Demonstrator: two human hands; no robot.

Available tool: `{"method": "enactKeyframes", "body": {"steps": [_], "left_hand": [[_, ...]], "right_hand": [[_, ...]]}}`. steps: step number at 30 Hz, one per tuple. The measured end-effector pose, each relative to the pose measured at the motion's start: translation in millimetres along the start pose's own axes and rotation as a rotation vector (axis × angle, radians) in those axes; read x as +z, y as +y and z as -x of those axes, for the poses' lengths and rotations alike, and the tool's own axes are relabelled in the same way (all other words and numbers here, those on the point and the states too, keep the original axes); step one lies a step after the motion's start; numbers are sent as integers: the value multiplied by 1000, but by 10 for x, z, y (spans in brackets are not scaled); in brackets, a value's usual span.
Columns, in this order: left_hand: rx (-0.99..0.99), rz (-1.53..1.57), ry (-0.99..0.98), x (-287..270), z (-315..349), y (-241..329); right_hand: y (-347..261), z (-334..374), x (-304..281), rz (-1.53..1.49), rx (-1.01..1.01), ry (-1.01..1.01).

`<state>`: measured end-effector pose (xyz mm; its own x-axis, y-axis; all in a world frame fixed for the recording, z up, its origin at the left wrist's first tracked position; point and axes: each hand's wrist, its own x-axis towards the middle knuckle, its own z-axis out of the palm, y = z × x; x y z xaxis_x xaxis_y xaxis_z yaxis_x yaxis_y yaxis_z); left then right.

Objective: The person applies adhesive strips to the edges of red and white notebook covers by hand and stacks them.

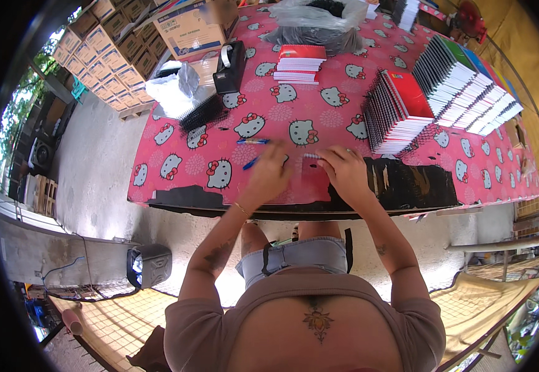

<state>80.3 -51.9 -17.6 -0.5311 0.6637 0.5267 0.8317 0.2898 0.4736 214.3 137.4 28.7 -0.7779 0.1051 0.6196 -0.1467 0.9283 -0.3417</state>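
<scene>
Near the front edge of the table, my right hand (347, 172) has its fingertips closed on a small white ribbed strip (311, 155); its exact kind is too small to tell. My left hand (270, 173) is smeared by motion a little to the left, so its fingers are unclear. Close beside it lie a blue pen (254, 141) and a second blue item (251, 163), partly hidden by the hand. To the right of my right hand stands a stack of red spiral notebooks (406, 93) with black coils.
Taller notebook stacks (468, 80) fill the right side. Farther back sit a short pile of red notebooks (300, 62), a tape dispenser (229, 69) and a plastic bag of black coils (319, 28). Loose black coils (202, 113) lie left. Cartons (111, 59) are stacked beyond.
</scene>
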Motion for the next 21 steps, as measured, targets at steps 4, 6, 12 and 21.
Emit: {"method": "enactKeyframes", "body": {"steps": [4, 6, 12, 21], "left_hand": [[40, -499, -86, -308, 79, -364], [91, -496, -143, -352, 72, -373], [-47, -478, -202, -452, -6, -220], [-942, 1568, -218, -363, 12, 490]], "right_hand": [[25, -47, 53, -2, 61, -23], [30, -67, 67, -3, 78, -36], [36, -192, 107, 2, 113, -61], [74, -288, 13, -50, 147, -94]]}}
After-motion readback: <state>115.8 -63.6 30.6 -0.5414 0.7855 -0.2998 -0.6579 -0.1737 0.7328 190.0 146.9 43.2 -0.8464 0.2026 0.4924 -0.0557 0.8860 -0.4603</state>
